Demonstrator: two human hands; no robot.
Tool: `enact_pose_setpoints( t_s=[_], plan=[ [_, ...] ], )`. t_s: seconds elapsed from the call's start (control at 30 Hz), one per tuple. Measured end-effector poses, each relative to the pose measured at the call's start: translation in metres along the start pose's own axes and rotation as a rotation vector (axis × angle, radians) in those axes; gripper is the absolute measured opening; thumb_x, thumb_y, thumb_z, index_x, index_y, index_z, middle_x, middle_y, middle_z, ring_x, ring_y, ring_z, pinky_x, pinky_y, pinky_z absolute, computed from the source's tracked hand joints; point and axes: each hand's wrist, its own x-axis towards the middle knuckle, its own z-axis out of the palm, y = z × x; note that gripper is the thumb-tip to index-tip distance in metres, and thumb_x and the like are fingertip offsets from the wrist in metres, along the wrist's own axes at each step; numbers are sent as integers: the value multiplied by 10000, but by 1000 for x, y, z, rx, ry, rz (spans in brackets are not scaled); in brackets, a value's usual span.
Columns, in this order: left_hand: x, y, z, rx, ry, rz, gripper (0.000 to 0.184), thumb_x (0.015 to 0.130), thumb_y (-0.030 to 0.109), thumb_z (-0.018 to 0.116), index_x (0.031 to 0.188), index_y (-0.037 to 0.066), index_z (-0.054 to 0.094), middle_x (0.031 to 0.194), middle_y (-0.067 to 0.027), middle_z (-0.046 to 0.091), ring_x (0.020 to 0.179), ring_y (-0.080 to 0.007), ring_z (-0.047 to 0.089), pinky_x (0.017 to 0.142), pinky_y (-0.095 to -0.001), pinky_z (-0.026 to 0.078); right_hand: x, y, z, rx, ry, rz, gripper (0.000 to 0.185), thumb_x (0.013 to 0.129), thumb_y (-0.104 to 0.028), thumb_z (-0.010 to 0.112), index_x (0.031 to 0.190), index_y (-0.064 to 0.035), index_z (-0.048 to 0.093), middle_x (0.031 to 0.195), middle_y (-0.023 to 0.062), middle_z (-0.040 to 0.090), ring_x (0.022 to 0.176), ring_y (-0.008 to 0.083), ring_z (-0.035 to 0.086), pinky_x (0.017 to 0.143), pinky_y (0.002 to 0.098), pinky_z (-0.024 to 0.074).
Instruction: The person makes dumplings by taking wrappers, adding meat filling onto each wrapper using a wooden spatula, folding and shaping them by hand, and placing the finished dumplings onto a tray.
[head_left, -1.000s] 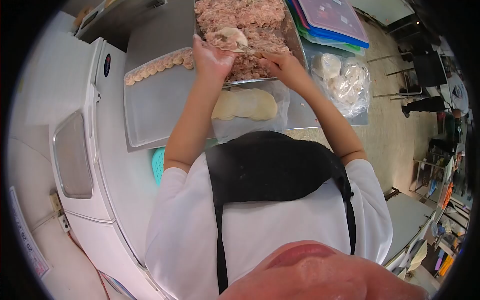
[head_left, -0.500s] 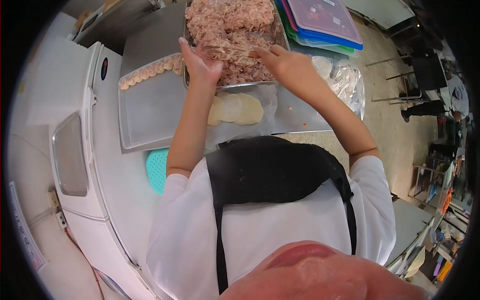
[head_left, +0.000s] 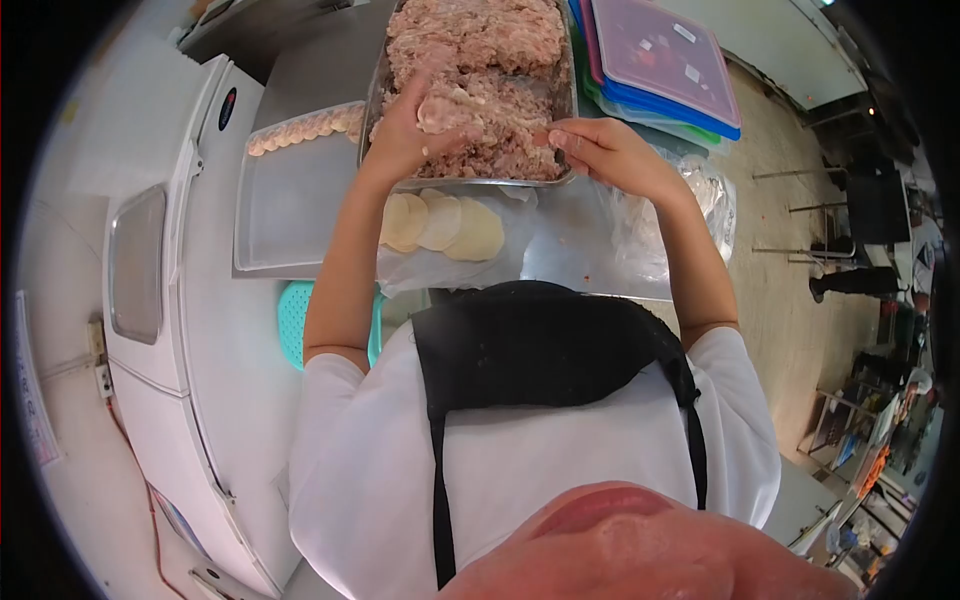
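A metal tray (head_left: 470, 182) of pink ground-meat filling (head_left: 480, 40) lies in front of me. Over its near left part is my left hand (head_left: 405, 135), thumb and fingers raised around a pale round dumpling wrapper (head_left: 436, 115) on the palm. At the tray's right near corner, my right hand (head_left: 615, 155) pinches the end of a thin brown stick-like spatula (head_left: 545, 136); its far end blends into the meat and is hard to make out. Several flat, overlapping wrappers (head_left: 470, 230) rest on plastic sheeting just below the tray.
Left of the meat, a shallow tray (head_left: 290, 215) holds a row of filled dumplings (head_left: 305, 128) along its far edge. Stacked coloured lids (head_left: 665, 65) and a clear plastic bag (head_left: 705, 190) are on the right. A white refrigerator (head_left: 225, 300) stands left, near a turquoise basket (head_left: 292, 320).
My right hand has moved right and slightly down, away from my left hand, with the spatula. My left hand has turned, showing the wrapper. The whole view has shifted somewhat.
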Motion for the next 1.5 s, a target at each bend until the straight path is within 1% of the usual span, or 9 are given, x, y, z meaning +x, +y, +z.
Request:
enact_pose_setpoints(
  t_s=[0.17,0.33,0.53,0.67,0.77,1.07,1.17,1.37,1.5],
  plan=[
    [4,-37,-9,-320,-225,-419,566,725,123,778,1244,44,566,1165,-128,622,1048,-217,610,870,-344,499,5,9,-2,-25,-98,15,356,967,-322,530,1182,-59,639,699,20,580,564,81,464,536,246,402],
    [2,-37,-1,414,-209,-31,458,725,169,763,1131,10,625,1056,-119,669,984,-233,627,897,-343,479,41,76,5,-6,-156,-309,335,940,-297,578,1206,-102,640,1053,108,693,620,122,536,585,279,458],
    [6,-91,8,-105,-28,-512,442,709,224,781,1056,-3,627,900,-122,667,860,-198,627,828,-311,489,40,64,-2,-753,401,-316,287,879,-229,623,1156,-155,643,894,65,646,727,259,628,615,358,499],
    [-4,-104,26,112,214,-488,457,760,216,751,1105,-22,570,735,-70,638,698,-142,596,711,-285,486,47,89,39,-651,334,-382,265,890,-239,577,1146,-188,624,845,64,608,762,285,631,623,401,505],
    [-1,-69,21,32,-95,-640,527,766,190,752,1197,-11,524,844,-92,651,793,-156,612,719,-288,490,55,113,14,-821,201,-190,271,906,-263,556,1157,-182,615,898,77,627,824,294,638,653,396,508],
    [-7,-21,12,164,-44,106,588,736,186,781,1260,110,527,1125,-49,635,1031,-169,577,896,-319,447,5,54,-13,-178,110,-170,310,931,-259,588,1127,-30,659,1018,148,684,886,214,641,799,296,485],
    [2,-1,11,148,-103,-103,507,757,47,742,1225,69,549,1112,-31,632,1043,-137,570,888,-277,473,7,64,-3,-104,129,-172,309,932,-238,597,1133,-9,652,1060,131,685,910,171,633,829,275,476],
    [0,-13,8,-1,68,93,465,727,204,786,1145,69,635,1164,-97,624,1062,-196,570,902,-321,441,-11,41,-24,-110,202,-153,283,939,-201,586,1144,-16,648,1128,113,673,940,183,640,845,289,479],
    [-3,-28,-8,74,-214,-120,449,717,194,796,1108,41,638,1122,-100,628,1011,-197,584,884,-321,462,-9,18,25,-188,113,-176,253,932,-194,579,1115,-39,663,1139,118,666,952,216,656,838,301,491]
  ],
)
